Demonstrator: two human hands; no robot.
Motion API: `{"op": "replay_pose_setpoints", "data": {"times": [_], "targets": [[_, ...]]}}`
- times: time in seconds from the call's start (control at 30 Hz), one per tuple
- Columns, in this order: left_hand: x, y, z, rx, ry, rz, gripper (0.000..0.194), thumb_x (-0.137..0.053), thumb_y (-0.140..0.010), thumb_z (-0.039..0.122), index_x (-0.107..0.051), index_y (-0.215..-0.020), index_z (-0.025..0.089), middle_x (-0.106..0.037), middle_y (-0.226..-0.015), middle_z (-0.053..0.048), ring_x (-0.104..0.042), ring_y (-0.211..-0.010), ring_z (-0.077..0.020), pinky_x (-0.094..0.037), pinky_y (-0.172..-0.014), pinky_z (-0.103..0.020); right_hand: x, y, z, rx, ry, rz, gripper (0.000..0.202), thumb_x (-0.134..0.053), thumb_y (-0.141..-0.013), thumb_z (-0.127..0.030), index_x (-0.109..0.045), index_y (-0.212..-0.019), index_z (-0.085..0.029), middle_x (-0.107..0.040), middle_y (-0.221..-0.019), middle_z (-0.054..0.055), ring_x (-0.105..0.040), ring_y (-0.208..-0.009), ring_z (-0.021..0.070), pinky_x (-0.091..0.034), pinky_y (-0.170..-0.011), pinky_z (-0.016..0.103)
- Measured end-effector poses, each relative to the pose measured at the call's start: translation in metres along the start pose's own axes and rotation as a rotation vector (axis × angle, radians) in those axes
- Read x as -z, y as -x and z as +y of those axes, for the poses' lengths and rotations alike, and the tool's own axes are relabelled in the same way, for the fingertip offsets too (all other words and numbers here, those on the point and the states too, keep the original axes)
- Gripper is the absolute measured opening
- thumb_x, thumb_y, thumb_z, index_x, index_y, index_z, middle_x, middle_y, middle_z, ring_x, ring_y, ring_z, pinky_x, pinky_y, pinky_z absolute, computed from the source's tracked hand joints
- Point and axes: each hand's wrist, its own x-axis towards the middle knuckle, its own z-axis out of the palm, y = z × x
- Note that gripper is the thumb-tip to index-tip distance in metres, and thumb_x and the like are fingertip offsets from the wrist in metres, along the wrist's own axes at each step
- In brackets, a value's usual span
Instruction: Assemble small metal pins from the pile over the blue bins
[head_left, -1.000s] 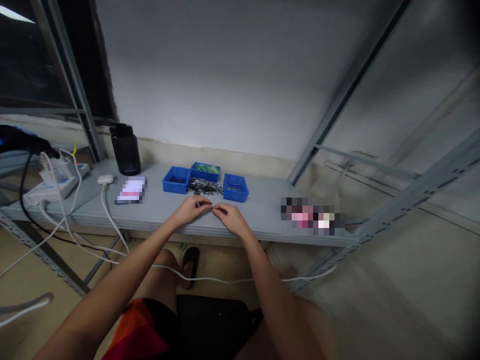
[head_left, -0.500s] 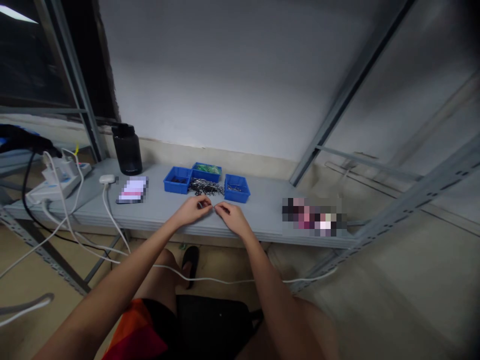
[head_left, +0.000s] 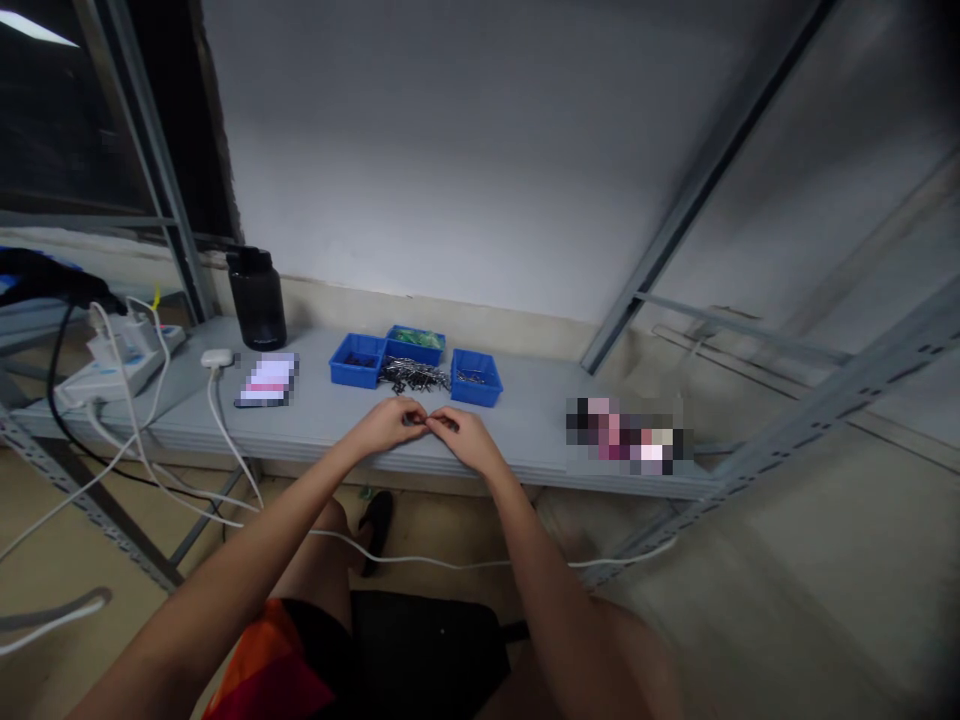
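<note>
Over the front part of the grey shelf (head_left: 315,415), my left hand (head_left: 390,424) and my right hand (head_left: 461,436) meet fingertip to fingertip. Both are closed in a pinch; whatever is between the fingers is too small to make out. Behind them lies a pile of small dark and silvery pieces (head_left: 414,374). Around the pile stand a blue bin (head_left: 354,375) with dark pieces at the left, a blue bin (head_left: 416,352) with green contents at the back, and a blue bin (head_left: 475,390) with a few thin metallic pieces at the right.
A dark bottle (head_left: 256,300), a phone (head_left: 266,380) and a white charger (head_left: 217,358) are on the left. A power strip (head_left: 120,370) with cables sits at the far left. A blurred-out item (head_left: 622,435) lies at the right. Metal posts frame the shelf.
The fingertips of my two hands have come together, closing the small gap between them. The bins and the pile look the same.
</note>
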Motion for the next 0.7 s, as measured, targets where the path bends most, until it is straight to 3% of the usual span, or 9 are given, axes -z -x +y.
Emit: {"op": "replay_pose_setpoints", "data": {"times": [0.33,0.57,0.7], "targets": [[0.0004,-0.0003,-0.0005,0.025,0.107,0.015,0.018,-0.061,-0.083,0.031,-0.069,-0.087,0.015,-0.070,-0.082,-0.004,-0.061,-0.075,-0.0162,-0.044,-0.068,-0.025,0.0003,0.0002,0.0040,-0.003,-0.037,0.033,0.021,-0.054,-0.085,-0.034,-0.068,-0.087,-0.019,-0.071,-0.084,0.004,-0.062,-0.074,0.0173,-0.046,-0.072,0.029],[0.0024,0.0010,0.0025,-0.010,0.036,-0.012,0.019,-0.054,-0.084,0.024,-0.068,-0.092,0.015,-0.070,-0.085,-0.006,-0.061,-0.075,-0.0164,-0.045,-0.069,-0.027,-0.0008,-0.0001,0.0082,-0.066,-0.130,0.110,0.023,-0.057,-0.082,-0.034,-0.065,-0.095,-0.018,-0.069,-0.080,0.004,-0.062,-0.072,0.0164,-0.047,-0.070,0.029],[0.0019,0.0005,0.0014,0.024,0.006,0.008,0.018,-0.053,-0.082,0.021,-0.068,-0.089,0.014,-0.069,-0.083,-0.005,-0.061,-0.074,-0.0163,-0.045,-0.069,-0.027,-0.0007,-0.0007,0.0095,-0.058,-0.122,0.107,0.020,-0.055,-0.082,-0.034,-0.065,-0.089,-0.018,-0.070,-0.081,0.005,-0.062,-0.073,0.0170,-0.047,-0.070,0.029]]}}
